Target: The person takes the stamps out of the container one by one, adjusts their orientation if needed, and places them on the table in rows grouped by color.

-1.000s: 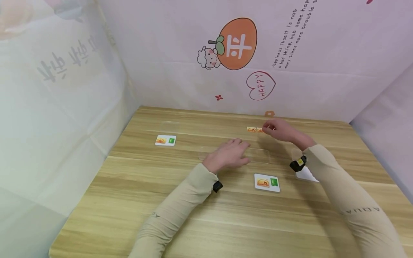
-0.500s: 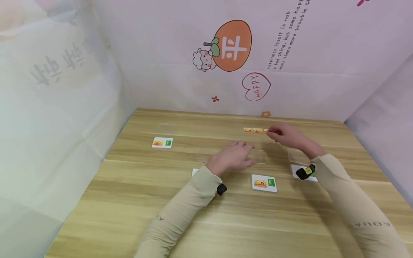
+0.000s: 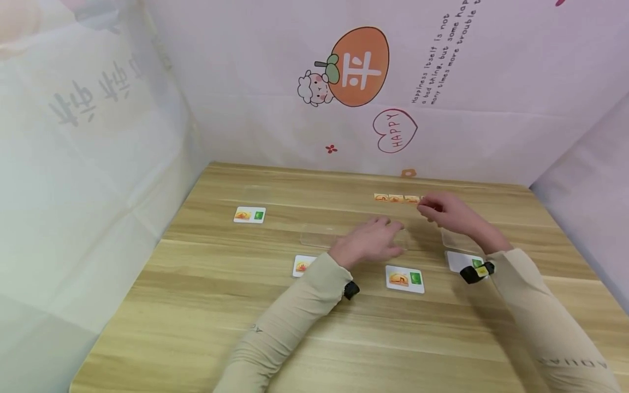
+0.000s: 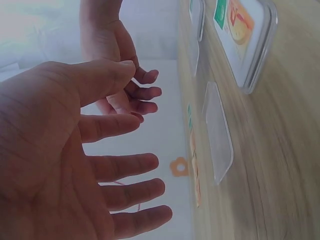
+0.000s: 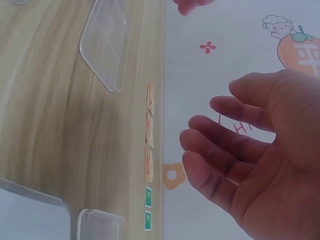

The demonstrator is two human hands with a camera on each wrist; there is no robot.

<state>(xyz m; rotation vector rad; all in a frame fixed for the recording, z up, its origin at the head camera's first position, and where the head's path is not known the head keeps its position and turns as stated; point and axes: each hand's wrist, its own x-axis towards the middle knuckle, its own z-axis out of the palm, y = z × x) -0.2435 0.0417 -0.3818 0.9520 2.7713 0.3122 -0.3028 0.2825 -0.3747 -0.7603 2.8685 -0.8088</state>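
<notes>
My right hand (image 3: 449,212) hovers with loosely bent fingers by the right end of a row of small picture pieces. In the right wrist view it holds nothing. The row has orange pieces (image 5: 149,129) and two green pieces (image 5: 148,196), lying flat near the table's back edge; in the head view my hand partly hides them. My left hand (image 3: 371,240) hangs above the table with fingers spread and nothing in it. Under it lies a clear plastic piece (image 3: 319,239), partly covered. Nearest below it is a white card (image 3: 404,279) with an orange and a green picture.
Similar white cards lie at the far left (image 3: 249,214), beside the left sleeve (image 3: 303,266) and under the right wrist (image 3: 462,262). Another clear plastic piece (image 3: 457,240) sits by the right forearm. A printed cloth wall (image 3: 275,131) rises behind the table (image 3: 196,305).
My right hand has moved rightward along the row, uncovering more orange pieces. The left hand has drifted a little right, and the card beside its sleeve now shows.
</notes>
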